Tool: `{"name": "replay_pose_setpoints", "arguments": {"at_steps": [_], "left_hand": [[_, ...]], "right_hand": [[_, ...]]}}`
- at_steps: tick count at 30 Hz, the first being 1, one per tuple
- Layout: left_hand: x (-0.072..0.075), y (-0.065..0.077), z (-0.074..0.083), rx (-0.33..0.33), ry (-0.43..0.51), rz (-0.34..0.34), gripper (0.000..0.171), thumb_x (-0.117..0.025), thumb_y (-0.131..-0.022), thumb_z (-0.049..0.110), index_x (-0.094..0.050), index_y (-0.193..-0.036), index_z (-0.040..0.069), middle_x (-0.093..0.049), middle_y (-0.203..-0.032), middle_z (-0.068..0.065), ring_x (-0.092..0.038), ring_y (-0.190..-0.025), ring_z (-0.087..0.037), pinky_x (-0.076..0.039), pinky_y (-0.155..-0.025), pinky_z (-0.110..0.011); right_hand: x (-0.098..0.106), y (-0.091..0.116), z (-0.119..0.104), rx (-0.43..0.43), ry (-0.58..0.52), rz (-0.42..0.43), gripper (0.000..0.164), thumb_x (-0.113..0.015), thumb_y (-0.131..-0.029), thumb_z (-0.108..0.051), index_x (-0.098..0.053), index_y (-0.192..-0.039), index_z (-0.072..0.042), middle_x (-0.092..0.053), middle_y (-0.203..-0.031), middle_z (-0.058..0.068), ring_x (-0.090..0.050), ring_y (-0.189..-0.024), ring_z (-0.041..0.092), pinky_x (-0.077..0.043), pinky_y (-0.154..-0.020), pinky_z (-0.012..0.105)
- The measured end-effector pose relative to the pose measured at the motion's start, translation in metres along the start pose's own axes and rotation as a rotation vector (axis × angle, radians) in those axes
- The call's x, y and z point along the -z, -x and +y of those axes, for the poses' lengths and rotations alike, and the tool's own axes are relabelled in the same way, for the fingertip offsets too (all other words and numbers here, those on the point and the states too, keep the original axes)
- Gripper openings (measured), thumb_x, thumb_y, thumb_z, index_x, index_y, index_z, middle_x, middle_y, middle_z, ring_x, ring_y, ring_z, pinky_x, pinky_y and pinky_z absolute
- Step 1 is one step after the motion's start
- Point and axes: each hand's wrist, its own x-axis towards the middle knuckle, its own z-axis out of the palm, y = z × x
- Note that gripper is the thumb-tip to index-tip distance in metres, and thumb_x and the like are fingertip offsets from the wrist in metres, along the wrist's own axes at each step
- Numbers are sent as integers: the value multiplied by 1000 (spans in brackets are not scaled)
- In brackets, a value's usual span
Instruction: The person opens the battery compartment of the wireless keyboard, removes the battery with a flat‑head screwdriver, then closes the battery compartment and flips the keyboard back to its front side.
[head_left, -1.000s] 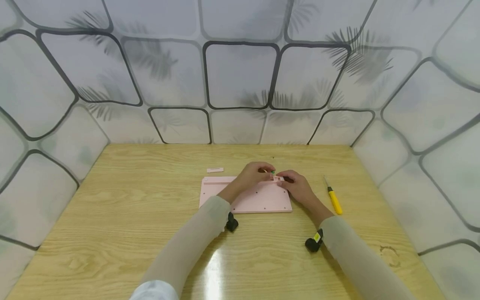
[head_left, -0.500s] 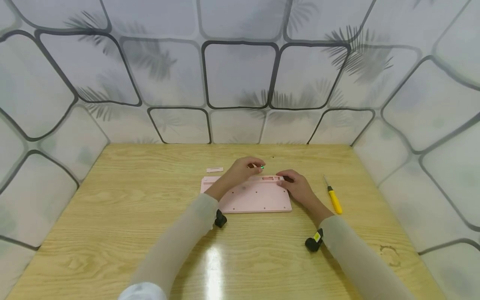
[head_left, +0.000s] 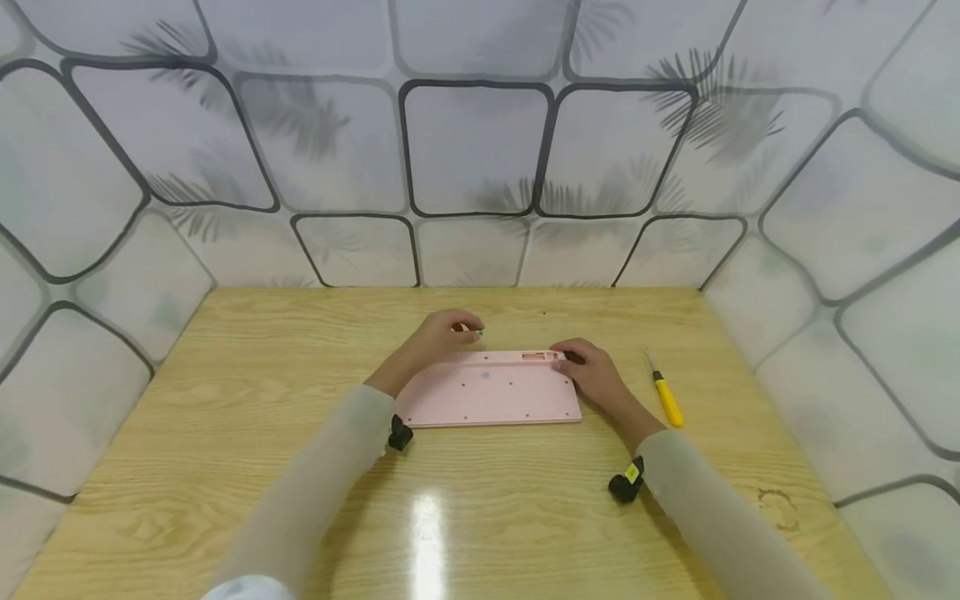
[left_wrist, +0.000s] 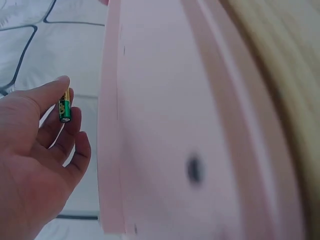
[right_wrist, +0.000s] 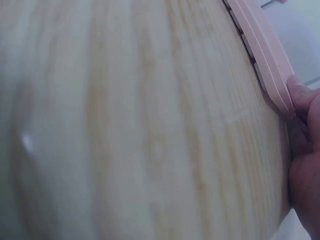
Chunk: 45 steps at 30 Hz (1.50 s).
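A pink keyboard [head_left: 517, 400] lies face down on the wooden table; in the right wrist view, key edges show beneath it. Near its far right corner, a battery compartment [head_left: 534, 356] is uncovered. My left hand [head_left: 441, 333] pinches a small green and gold battery [left_wrist: 65, 112] between thumb and fingers, beyond the keyboard's far edge. At the far right corner, my right hand [head_left: 592, 375] grips the keyboard, thumb on the upper side.
To the right of the keyboard lies a screwdriver [head_left: 667, 402] with a yellow handle. A patterned wall covering [head_left: 480, 150] rises behind the table [head_left: 525, 517] and along its sides.
My left hand has moved left from the battery compartment, carrying the battery, and now covers the spot where a small pink cover lay. The right hand keeps its hold on the corner.
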Motion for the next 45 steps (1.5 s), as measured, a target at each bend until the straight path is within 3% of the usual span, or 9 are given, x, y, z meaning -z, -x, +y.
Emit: {"name": "replay_pose_setpoints", "arguments": {"at_steps": [7,12,22,32,45], "left_hand": [[20,10,-16,63,-40,12,28,-63,-101,24,-70,-125,12,-67,-117,-6,-57,-98,-23,-50,-78,-35],[26,9,-22,99,-64,-7,28,-61,-102,24,-69,-127,14,-66,-119,-5,-58,-98,-23,-51,-79,-35],[22,-10,-23,74,-133,-60,22,-65,-100,20,-72,-119,13,-69,-115,-5,-60,-102,-21,-49,-88,-37],[23,-24,-9,74,-217,-112,24,-64,-100,17,-70,-122,12,-68,-119,-6,-60,-110,-22,-49,-98,-40],[13,-33,-12,21,-211,-171,20,-62,-98,12,-74,-114,13,-71,-117,-4,-61,-110,-21,-48,-101,-40]], "right_hand": [[0,0,-1,6,7,6,31,-67,-99,-18,-67,-128,-9,-61,-134,13,-54,-131,31,-45,-108,50],[1,0,-3,0,1,4,32,-67,-98,-19,-66,-129,-9,-61,-135,14,-55,-131,32,-45,-107,50],[-2,-2,1,11,1,-1,32,-67,-98,-18,-67,-128,-9,-61,-134,14,-56,-129,32,-45,-107,50],[-1,0,-2,16,0,4,32,-67,-99,-19,-66,-129,-9,-61,-134,14,-55,-129,32,-45,-107,50],[-2,1,2,31,14,16,31,-67,-98,-16,-67,-127,-8,-62,-132,14,-57,-126,32,-47,-105,51]]}}
